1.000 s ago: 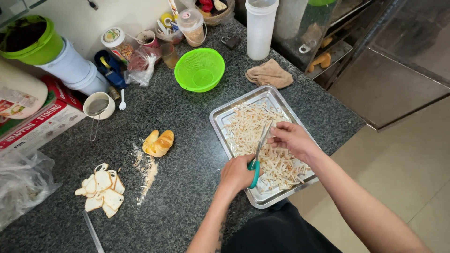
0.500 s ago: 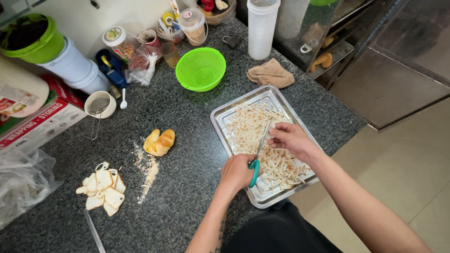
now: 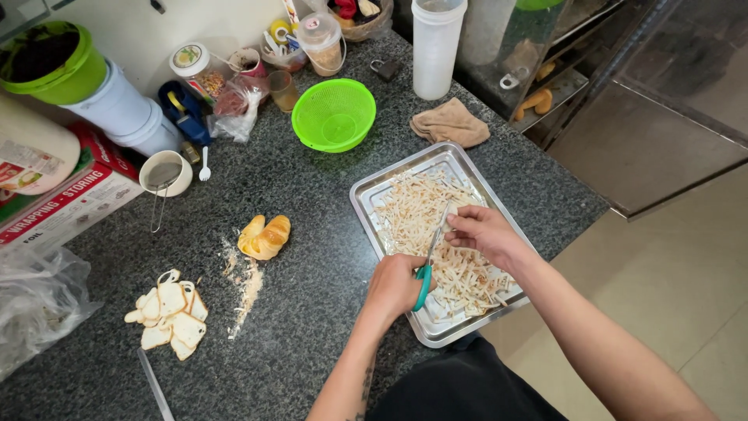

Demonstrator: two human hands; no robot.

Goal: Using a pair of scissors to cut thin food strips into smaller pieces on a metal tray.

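A kitchen work area. A dark speckled stone counter carries a metal baking tray of shredded food, a green plastic colander, a croissant, jars and tubs of ingredients (crowded against the wall) and a box of wrapping foil.

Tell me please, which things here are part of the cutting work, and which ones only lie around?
In use:
- left hand holding teal-handled scissors
- right hand holding the strips
- metal tray of pale strips

Lying about:
- green colander
- brown cloth
- croissant
- bread slices
- white cup
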